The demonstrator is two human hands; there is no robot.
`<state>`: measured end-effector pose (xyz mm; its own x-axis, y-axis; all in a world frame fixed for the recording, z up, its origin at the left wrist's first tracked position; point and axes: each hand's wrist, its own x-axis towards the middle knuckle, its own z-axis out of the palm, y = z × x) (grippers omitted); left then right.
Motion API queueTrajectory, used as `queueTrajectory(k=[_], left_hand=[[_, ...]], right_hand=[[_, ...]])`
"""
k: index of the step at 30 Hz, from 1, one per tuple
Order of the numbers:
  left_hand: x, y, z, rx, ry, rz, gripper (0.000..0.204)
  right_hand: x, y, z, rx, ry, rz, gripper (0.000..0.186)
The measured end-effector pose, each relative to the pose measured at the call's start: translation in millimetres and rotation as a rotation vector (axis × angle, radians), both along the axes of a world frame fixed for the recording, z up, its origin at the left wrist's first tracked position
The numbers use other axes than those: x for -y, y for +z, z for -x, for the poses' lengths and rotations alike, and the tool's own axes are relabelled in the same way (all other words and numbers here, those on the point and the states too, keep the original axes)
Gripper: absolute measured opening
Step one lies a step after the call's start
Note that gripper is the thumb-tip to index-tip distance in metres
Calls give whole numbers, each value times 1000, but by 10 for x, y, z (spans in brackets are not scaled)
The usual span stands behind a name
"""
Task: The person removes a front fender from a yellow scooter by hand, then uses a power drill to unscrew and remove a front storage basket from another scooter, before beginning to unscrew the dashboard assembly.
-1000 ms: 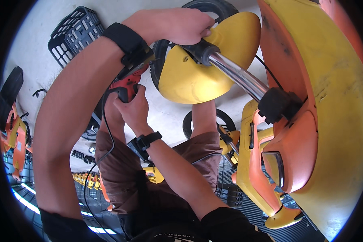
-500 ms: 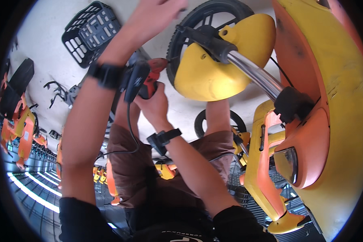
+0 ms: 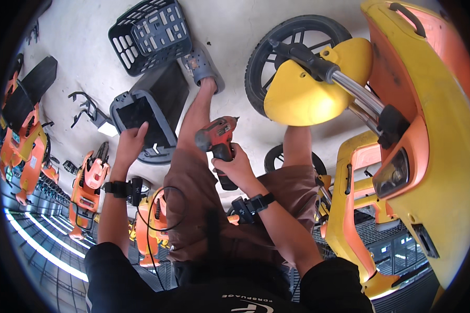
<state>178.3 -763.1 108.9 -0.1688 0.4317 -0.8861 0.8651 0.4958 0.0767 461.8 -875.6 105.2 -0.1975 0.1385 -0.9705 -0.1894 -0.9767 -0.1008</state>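
A red and black cordless drill is in my right hand, its grip wrapped by my fingers. The drill's bit points up and right, apart from the yellow fender. My left hand is over the dark opening of a grey plastic bin, one digit stretched out and the rest partly hidden. Whether it touches the bin's inside is unclear. To the right of the drill, the yellow fender sits beside a black wheel and a silver fork tube.
A dark grey slatted basket lies beyond the bin, near my shoe. A large yellow and orange scooter body fills the right side. More orange vehicles stand at left. A black cable loops from my left wrist.
My left hand has come back from near the wheel, down and left to the bin. My right hand has shifted right and down with the drill. The view has shifted, revealing the bin.
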Motion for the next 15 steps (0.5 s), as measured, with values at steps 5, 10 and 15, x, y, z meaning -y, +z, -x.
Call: queueTrajectory(k=[5, 10, 15], left_hand=[[54, 208, -1305, 498, 955, 466, 30], [563, -474, -2126, 373, 261, -149, 68], [577, -843, -2458, 372, 226, -294, 53]], right_hand=[[360, 228, -17, -29, -300, 250, 35], [737, -131, -294, -91, -759, 443, 25], [958, -229, -702, -142, -1039, 366, 24]])
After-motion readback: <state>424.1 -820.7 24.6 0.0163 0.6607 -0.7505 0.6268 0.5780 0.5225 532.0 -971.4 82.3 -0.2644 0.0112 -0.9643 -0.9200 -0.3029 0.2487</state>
